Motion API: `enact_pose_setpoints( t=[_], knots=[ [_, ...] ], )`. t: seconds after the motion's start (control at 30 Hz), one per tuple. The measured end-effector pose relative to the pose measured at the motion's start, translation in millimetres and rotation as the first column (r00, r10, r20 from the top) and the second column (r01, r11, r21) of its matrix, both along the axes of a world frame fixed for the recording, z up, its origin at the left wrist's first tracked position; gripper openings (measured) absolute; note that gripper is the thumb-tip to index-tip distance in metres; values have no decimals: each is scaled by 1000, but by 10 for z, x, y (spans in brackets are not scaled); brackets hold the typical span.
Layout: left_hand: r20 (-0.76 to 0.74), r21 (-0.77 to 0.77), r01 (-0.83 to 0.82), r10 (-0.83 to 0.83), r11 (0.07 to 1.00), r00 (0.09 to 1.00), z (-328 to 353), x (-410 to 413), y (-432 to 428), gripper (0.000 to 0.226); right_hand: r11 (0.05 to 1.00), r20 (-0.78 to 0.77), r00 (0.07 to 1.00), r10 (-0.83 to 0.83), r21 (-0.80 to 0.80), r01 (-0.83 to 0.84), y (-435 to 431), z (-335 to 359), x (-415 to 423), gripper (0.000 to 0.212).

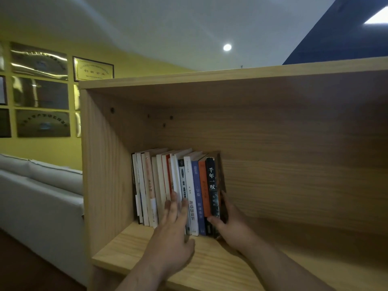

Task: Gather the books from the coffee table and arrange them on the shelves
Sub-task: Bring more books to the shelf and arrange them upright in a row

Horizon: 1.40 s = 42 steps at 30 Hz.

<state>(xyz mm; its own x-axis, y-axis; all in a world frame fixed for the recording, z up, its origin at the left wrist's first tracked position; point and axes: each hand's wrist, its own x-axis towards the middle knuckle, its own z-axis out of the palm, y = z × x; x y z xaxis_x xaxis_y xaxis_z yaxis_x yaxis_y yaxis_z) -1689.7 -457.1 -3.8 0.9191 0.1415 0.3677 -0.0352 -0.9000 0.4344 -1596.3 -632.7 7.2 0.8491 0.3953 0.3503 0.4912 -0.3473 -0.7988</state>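
Shelf board (130,248), left rear corner: one row of books (159,185), about thirteen spines, count unsure; all upright, long axis vertical, spines toward the person, hard by the left side wall; left hand (175,219) flat, fingers straight, pressing mid-row spines; right hand (228,223) grips the black end book (211,185), thumb on spine, fingers behind; open shelf lies right, so squaring likely pushes leftward.

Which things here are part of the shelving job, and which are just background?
Job: row of books; black book gripped by right hand; left hand pressing spines; wooden shelf.
Background: sofa; wall plaques; ceiling light.
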Motion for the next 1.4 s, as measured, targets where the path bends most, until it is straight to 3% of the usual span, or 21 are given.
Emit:
enact_pose_setpoints(
  t=[0.13, 0.27, 0.47, 0.63, 0.77, 1.03, 1.13, 1.23, 1.33, 1.4],
  knots=[
    [217, -69, -6, 21, 998, 976, 79, -29, 13, 91, 1000, -41, 999, -6, 21, 7, 7, -27, 31, 81],
    [461, -84, -72, 102, 994, 882, 735, 112, 249, 79, 998, -138, 990, 13, 55, -6, -31, -14, 90, 87],
    [156, 67, -201, 188, 977, 970, 1438, 342, 371, 63, 994, -114, 990, 87, 68, -79, -99, -42, 123, 101],
    [465, 50, -212, 166, 976, 870, 1292, 287, 324, 46, 993, -69, 993, 94, 76, -89, -93, -44, 121, 101],
    [456, -65, -170, 181, 983, 871, 1215, 272, 216, 50, 995, -69, 994, 88, 62, -83, -102, -36, 130, 99],
    [472, -114, -203, 233, 973, 851, 1275, -24, 282, 55, 998, -49, 997, 61, 11, -60, -104, -32, 153, 102],
    [492, -274, -104, 232, 956, 839, 1168, -158, 286, 58, 998, -35, 998, 61, 2, -61, -107, -39, 157, 103],
    [411, -479, -44, 267, 877, 872, 987, -145, 198, 37, 999, -39, 998, 49, 11, -49, -106, -46, 153, 103],
    [287, -562, -9, 206, 827, 936, 654, -71, 123, 29, 998, -62, 997, 51, 35, -49, -107, -46, 152, 102],
    [294, -579, 4, 204, 815, 934, 552, -77, 96, 27, 997, -71, 996, 58, 45, -55, -111, -52, 157, 102]
  ],
)
